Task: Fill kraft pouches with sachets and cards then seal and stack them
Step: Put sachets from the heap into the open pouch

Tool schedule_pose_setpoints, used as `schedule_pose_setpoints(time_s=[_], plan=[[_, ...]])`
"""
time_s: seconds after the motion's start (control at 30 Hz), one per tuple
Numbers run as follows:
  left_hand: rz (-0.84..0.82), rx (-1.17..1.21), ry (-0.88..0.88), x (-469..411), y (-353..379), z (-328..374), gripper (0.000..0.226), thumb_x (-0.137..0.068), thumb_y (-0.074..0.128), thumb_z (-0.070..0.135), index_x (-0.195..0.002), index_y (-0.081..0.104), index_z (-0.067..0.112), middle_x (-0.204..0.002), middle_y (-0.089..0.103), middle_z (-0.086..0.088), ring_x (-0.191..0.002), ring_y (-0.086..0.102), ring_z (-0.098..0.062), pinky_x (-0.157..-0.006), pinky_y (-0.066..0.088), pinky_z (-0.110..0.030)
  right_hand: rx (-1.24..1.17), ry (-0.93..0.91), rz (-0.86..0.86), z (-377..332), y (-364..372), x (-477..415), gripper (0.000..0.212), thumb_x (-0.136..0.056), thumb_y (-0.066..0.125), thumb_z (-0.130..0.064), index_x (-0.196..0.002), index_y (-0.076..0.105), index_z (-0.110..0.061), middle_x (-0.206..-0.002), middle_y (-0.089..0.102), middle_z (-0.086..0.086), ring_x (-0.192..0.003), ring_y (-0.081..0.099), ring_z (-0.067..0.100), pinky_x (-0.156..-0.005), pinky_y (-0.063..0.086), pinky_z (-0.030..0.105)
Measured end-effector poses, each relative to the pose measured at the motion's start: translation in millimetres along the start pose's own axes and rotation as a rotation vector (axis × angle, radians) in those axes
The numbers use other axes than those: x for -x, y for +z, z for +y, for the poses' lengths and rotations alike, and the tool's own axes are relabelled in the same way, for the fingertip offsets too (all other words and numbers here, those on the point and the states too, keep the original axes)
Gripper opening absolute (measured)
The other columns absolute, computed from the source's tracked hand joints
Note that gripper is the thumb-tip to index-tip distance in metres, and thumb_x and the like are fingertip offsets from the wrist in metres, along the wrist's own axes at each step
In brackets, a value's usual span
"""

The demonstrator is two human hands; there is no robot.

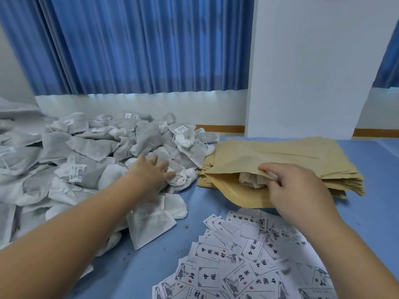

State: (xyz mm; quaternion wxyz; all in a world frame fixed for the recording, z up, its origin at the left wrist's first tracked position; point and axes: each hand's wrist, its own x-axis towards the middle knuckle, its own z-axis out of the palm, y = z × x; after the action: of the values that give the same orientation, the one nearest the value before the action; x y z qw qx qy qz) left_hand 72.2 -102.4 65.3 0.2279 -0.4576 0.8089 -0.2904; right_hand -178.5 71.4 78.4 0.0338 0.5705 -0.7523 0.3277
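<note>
A big heap of grey-white sachets (90, 152) covers the left half of the blue table. My left hand (151, 171) reaches into its right edge, fingers spread over a sachet (180, 178). A kraft pouch (235, 167) lies open on the stack of flat kraft pouches (302, 154). My right hand (295, 186) pinches the pouch's upper lip and holds the mouth open. One crumpled sachet (250, 180) shows inside. Printed white cards (248, 260) lie scattered at the front right.
The blue table (194, 203) has a bare strip between the sachet heap and the cards. Blue curtains (140, 46) and a white pillar (313, 61) stand behind the table. Small green crumbs dot the table near the front.
</note>
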Motion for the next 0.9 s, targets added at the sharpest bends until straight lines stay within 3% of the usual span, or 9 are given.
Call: schedule_pose_setpoints(time_s=[0.2, 0.3, 0.43, 0.5, 0.57, 0.67, 0.73, 0.83, 0.9], plan=[[0.082, 0.004, 0.056, -15, -8, -13, 0.074, -0.089, 0.051, 0.015, -0.148, 0.014, 0.039, -0.154, 0.026, 0.001, -0.126, 0.041, -0.026, -0.098, 0.035, -0.035, 0.071, -0.036, -0.025, -4, 0, 1, 0.023, -0.084, 0.054, -0.012, -0.099, 0.066, -0.024, -0.094, 0.065, -0.003, -0.085, 0.059, 0.025, -0.070, 0.053, 0.037], [0.086, -0.047, 0.047, -22, -2, -12, 0.066, -0.091, 0.048, 0.021, -0.149, 0.020, 0.030, -0.140, 0.043, 0.002, -0.122, 0.042, -0.024, -0.095, 0.035, -0.033, 0.077, -0.040, -0.021, -2, -1, 0, 0.021, -0.084, 0.055, -0.012, -0.098, 0.066, -0.023, -0.092, 0.065, -0.003, -0.083, 0.058, 0.023, -0.069, 0.053, 0.036], [0.272, -0.028, 0.035, -21, -3, -12, 0.049, -0.088, 0.049, 0.041, -0.136, 0.045, 0.030, -0.123, 0.054, 0.009, -0.114, 0.043, -0.020, -0.091, 0.033, -0.033, 0.028, -0.039, -0.012, 1, -2, -1, 0.025, -0.085, 0.057, -0.014, -0.100, 0.067, -0.030, -0.092, 0.065, -0.004, -0.082, 0.058, 0.022, -0.069, 0.053, 0.036], [0.394, 0.118, 0.039, -14, -9, -12, 0.054, -0.083, 0.054, 0.046, -0.135, 0.048, 0.032, -0.119, 0.057, 0.010, -0.112, 0.045, -0.020, -0.090, 0.034, -0.033, 0.007, -0.037, -0.008, 3, -2, -2, 0.027, -0.084, 0.057, -0.014, -0.101, 0.067, -0.033, -0.091, 0.066, -0.005, -0.082, 0.058, 0.022, -0.069, 0.053, 0.036], [0.574, 0.433, 0.047, 1, -22, -7, 0.053, -0.077, 0.059, 0.037, -0.129, 0.058, 0.025, -0.108, 0.062, 0.001, -0.105, 0.052, -0.026, -0.088, 0.039, -0.036, -0.015, -0.032, -0.004, 5, -2, -2, 0.029, -0.085, 0.058, -0.015, -0.102, 0.068, -0.035, -0.091, 0.066, -0.007, -0.080, 0.058, 0.021, -0.067, 0.052, 0.034], [0.771, 0.983, 0.072, 33, -53, 5, 0.025, -0.077, 0.064, 0.025, -0.100, 0.069, 0.030, -0.085, 0.061, 0.002, -0.088, 0.055, -0.018, -0.077, 0.042, -0.031, -0.053, -0.015, 0.000, 8, -3, -3, 0.030, -0.087, 0.058, -0.018, -0.107, 0.068, -0.038, -0.097, 0.068, -0.008, -0.084, 0.059, 0.019, -0.070, 0.051, 0.033], [0.651, 1.205, 0.181, 55, -74, 14, 0.015, -0.073, 0.061, 0.026, -0.084, 0.063, 0.037, -0.082, 0.060, 0.008, -0.087, 0.055, -0.009, -0.074, 0.042, -0.026, -0.062, -0.006, 0.000, 8, -3, -4, 0.030, -0.087, 0.058, -0.019, -0.108, 0.067, -0.039, -0.102, 0.068, -0.009, -0.088, 0.060, 0.019, -0.073, 0.051, 0.032], [0.331, 1.316, 0.381, 82, -99, 29, 0.039, -0.070, 0.055, 0.030, -0.104, 0.065, 0.045, -0.103, 0.062, 0.016, -0.094, 0.057, 0.000, -0.080, 0.045, -0.014, -0.041, -0.010, -0.008, 9, -4, -5, 0.032, -0.086, 0.056, -0.018, -0.107, 0.066, -0.039, -0.102, 0.068, -0.009, -0.089, 0.060, 0.020, -0.073, 0.051, 0.033], [0.307, 1.224, 0.479, 83, -106, 46, 0.035, -0.076, 0.054, 0.029, -0.108, 0.064, 0.039, -0.101, 0.059, 0.012, -0.090, 0.055, -0.001, -0.081, 0.045, -0.013, -0.038, -0.013, -0.022, 9, -4, -5, 0.034, -0.085, 0.055, -0.017, -0.109, 0.066, -0.039, -0.106, 0.068, -0.008, -0.092, 0.060, 0.020, -0.075, 0.051, 0.033]])
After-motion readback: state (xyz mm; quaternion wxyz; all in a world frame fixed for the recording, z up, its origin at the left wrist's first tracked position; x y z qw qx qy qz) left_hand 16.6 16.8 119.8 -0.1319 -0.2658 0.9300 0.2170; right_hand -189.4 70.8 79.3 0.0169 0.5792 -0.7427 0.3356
